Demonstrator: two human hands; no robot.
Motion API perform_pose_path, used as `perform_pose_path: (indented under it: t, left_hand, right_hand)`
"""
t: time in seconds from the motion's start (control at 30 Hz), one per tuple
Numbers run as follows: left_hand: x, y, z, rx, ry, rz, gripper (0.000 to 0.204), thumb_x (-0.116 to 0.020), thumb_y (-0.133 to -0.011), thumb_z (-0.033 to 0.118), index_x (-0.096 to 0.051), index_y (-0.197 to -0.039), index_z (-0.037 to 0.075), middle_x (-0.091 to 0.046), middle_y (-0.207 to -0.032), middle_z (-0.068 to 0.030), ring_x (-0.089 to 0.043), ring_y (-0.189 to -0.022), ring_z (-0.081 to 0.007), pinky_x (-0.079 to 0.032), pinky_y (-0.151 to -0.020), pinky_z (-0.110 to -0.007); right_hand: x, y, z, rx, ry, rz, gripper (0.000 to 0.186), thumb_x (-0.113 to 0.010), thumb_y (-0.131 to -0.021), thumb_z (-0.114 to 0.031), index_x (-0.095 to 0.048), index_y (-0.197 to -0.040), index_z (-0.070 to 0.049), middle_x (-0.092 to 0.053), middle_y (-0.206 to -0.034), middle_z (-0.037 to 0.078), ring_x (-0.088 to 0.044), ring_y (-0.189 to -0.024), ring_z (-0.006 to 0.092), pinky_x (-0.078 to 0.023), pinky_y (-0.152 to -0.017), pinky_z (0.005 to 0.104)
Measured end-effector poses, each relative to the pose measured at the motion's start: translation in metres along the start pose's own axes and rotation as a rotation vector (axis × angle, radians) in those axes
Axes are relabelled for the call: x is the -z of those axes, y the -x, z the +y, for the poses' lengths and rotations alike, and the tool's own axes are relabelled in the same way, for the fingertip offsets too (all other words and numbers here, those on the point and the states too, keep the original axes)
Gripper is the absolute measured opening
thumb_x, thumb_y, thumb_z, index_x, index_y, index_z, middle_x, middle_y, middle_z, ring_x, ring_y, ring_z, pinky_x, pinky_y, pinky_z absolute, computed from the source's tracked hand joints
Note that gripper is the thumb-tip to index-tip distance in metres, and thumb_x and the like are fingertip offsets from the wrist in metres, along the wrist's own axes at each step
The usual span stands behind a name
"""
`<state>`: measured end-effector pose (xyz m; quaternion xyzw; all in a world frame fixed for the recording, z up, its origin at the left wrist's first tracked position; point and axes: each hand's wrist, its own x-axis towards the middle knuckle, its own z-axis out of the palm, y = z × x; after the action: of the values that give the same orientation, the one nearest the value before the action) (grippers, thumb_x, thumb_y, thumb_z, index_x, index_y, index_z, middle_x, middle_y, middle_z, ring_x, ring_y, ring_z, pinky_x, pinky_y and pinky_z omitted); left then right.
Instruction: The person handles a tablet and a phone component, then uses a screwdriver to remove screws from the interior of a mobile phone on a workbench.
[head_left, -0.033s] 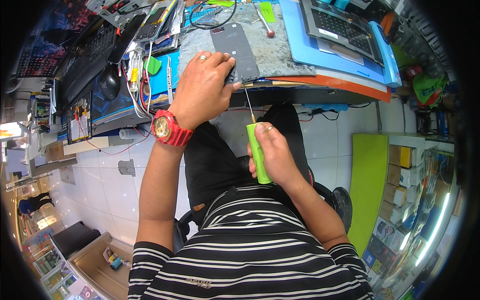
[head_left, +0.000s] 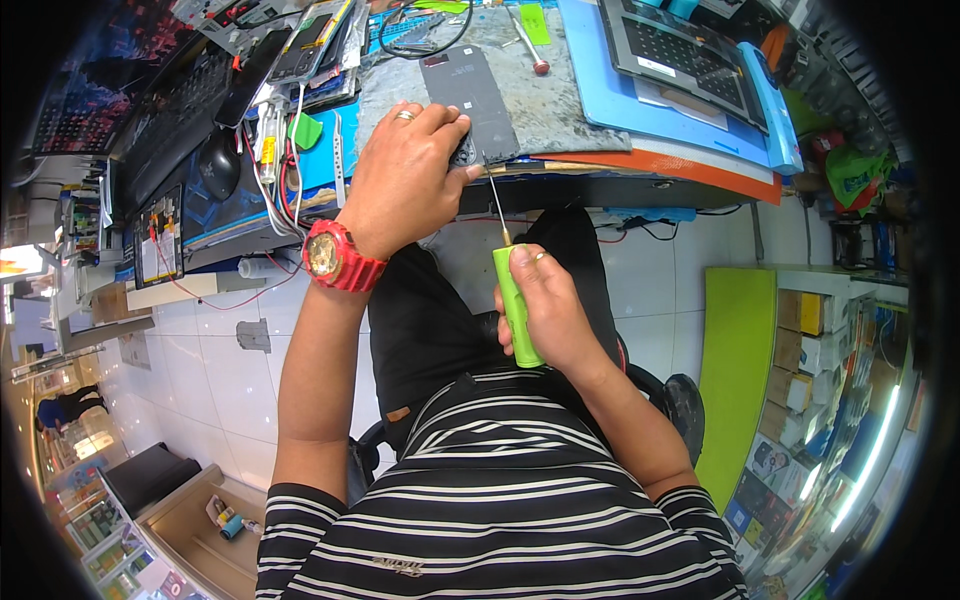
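A dark grey phone point(head_left: 476, 105) lies face down on the grey mat, its camera end at the bench's near edge. My left hand point(head_left: 412, 172), with a red watch at the wrist, curls over the phone's near left corner. Its fingers rest on the back and the thumb is by the near edge, holding the phone. In my right hand point(head_left: 547, 305) is a screwdriver point(head_left: 514, 310) with a thick green handle and a thin metal shaft. Its tip points up at the phone's near edge, close to my left thumb; whether it touches cannot be made out.
A grey stone-like mat point(head_left: 560, 110) covers the bench middle. Beyond the phone lies a slim tool with a red end point(head_left: 541, 67). At right, a blue folder point(head_left: 625, 105) lies under a dark panel point(head_left: 690, 60). Cables, tweezers point(head_left: 339, 150) and a mouse point(head_left: 219, 165) crowd the left.
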<state>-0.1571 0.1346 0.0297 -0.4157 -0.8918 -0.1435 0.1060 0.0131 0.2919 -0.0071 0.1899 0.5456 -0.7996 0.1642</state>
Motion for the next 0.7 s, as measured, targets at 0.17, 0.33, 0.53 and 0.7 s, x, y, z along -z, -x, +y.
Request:
perform_pose_path:
  t: [0.17,0.33,0.53,0.7]
  left_hand:
    - [0.0002,-0.0003,-0.0003,-0.008,-0.007,0.010,0.046,-0.081,-0.087,0.020,-0.072,-0.125,-0.004,-0.070,-0.126,-0.0171,-0.064,-0.115,-0.0386,-0.049,-0.106,-0.047]
    - [-0.0009,-0.0002,-0.0015,-0.015,-0.001,0.022,0.046,-0.081,-0.086,0.019,-0.072,-0.125,-0.005,-0.071,-0.125,-0.0172,-0.063,-0.113,-0.0378,-0.051,-0.102,-0.046]
    - [-0.0015,-0.0004,-0.0009,-0.012,-0.003,0.020,0.047,-0.082,-0.086,0.019,-0.072,-0.125,-0.005,-0.070,-0.125,-0.0169,-0.063,-0.113,-0.0379,-0.051,-0.101,-0.046]
    - [-0.0016,-0.0001,-0.0013,-0.012,-0.001,0.021,0.047,-0.081,-0.086,0.019,-0.071,-0.126,-0.004,-0.070,-0.124,-0.0164,-0.063,-0.114,-0.0377,-0.051,-0.102,-0.046]
  right_hand:
    - [0.0013,-0.0012,0.0020,0.001,0.019,-0.012,0.046,-0.045,-0.113,-0.053,-0.051,-0.117,-0.007,-0.059,-0.080,0.007,-0.060,-0.051,0.0144,-0.051,-0.046,0.0300]
    - [0.0018,-0.0012,0.0019,0.020,0.007,-0.002,0.046,-0.047,-0.114,-0.048,-0.052,-0.118,-0.003,-0.058,-0.079,0.007,-0.060,-0.051,0.0128,-0.051,-0.045,0.0290]
    - [0.0020,-0.0023,0.0035,0.033,0.028,0.014,0.046,-0.047,-0.114,-0.048,-0.053,-0.117,-0.002,-0.058,-0.078,0.006,-0.060,-0.051,0.0125,-0.051,-0.045,0.0287]
    - [0.0006,-0.0064,0.0028,0.044,0.074,0.024,0.044,-0.047,-0.114,-0.047,-0.053,-0.118,-0.004,-0.058,-0.080,0.006,-0.059,-0.051,0.0125,-0.051,-0.045,0.0290]
